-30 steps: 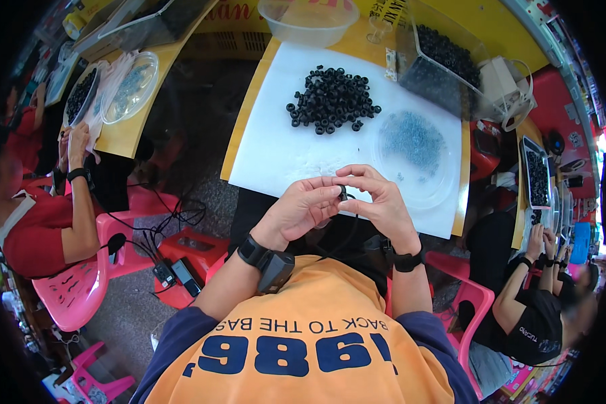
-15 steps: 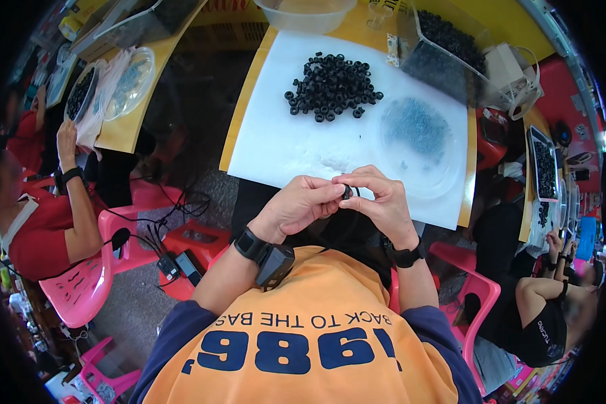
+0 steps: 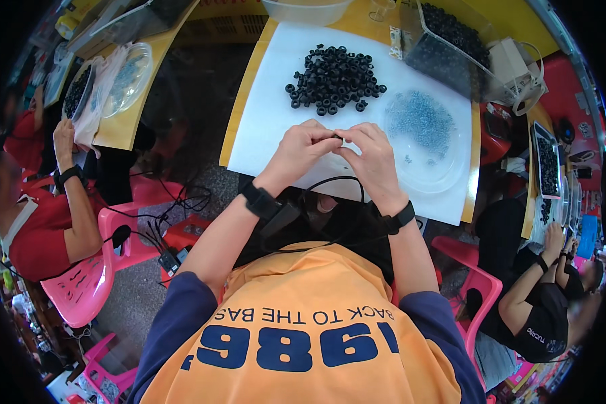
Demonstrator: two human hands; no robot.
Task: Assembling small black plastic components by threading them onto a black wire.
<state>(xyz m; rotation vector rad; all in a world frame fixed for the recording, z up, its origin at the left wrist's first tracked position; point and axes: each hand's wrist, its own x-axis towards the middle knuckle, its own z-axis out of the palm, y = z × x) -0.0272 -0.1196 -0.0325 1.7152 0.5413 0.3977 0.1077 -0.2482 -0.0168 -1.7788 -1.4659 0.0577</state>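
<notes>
My left hand (image 3: 301,153) and my right hand (image 3: 373,160) meet over the near part of the white sheet (image 3: 269,135), fingertips pinched together. Between them is a small black ring-shaped part (image 3: 339,137), mostly hidden by the fingers. Just beyond my hands lies a heap of small black ring-like parts (image 3: 337,81). To the right of the heap, small pale-blue clear pieces (image 3: 421,122) are spread in a round clear plastic dish (image 3: 444,183).
A clear bin (image 3: 444,67) of black parts stands at the back right, beside a white container (image 3: 512,71). A clear tub (image 3: 306,10) is at the back. People sit at tables on both sides. Pink chairs (image 3: 74,286) and dark cables (image 3: 158,229) are at the left.
Both hands have moved forward, away from my body and nearer the black heap, still pinched together. The black part shows less between the fingers now.
</notes>
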